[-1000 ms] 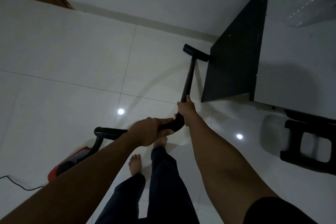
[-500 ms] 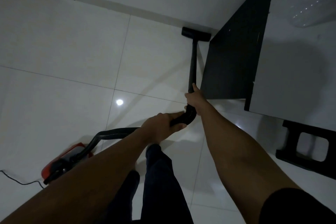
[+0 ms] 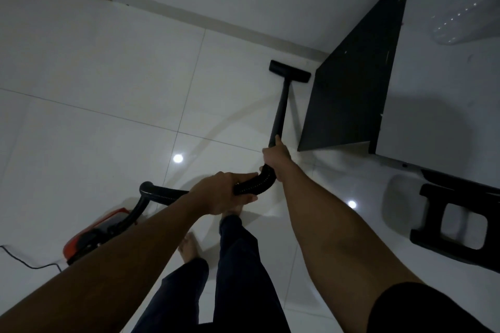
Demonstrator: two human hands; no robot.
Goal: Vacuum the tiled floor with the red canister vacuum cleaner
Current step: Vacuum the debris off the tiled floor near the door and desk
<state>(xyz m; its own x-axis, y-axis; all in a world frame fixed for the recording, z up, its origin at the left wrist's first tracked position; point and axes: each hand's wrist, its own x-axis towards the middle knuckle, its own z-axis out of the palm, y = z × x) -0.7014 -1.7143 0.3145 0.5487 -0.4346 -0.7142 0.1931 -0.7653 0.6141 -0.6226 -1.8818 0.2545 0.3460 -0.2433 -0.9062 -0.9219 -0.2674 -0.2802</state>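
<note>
The red canister vacuum cleaner (image 3: 92,235) sits on the white tiled floor (image 3: 108,76) at the lower left, partly hidden behind my left forearm. Its black ribbed hose (image 3: 162,193) curves up to my left hand (image 3: 221,192), which is shut on the hose. My right hand (image 3: 276,155) grips the lower end of the black wand (image 3: 281,108). The wand runs forward to the black floor head (image 3: 289,75), which lies flat on the tiles beside the dark panel and close to the skirting.
A dark desk side panel (image 3: 351,94) stands right of the wand, with the pale desk top (image 3: 438,89) beyond it. A black stool (image 3: 457,224) is at the right. A thin black cord (image 3: 29,265) trails at the lower left. My bare feet (image 3: 189,247) stand below the hands.
The floor head was pushed forward to the skirting half a second ago and has since come back a little. My left foot has stepped into view again.
</note>
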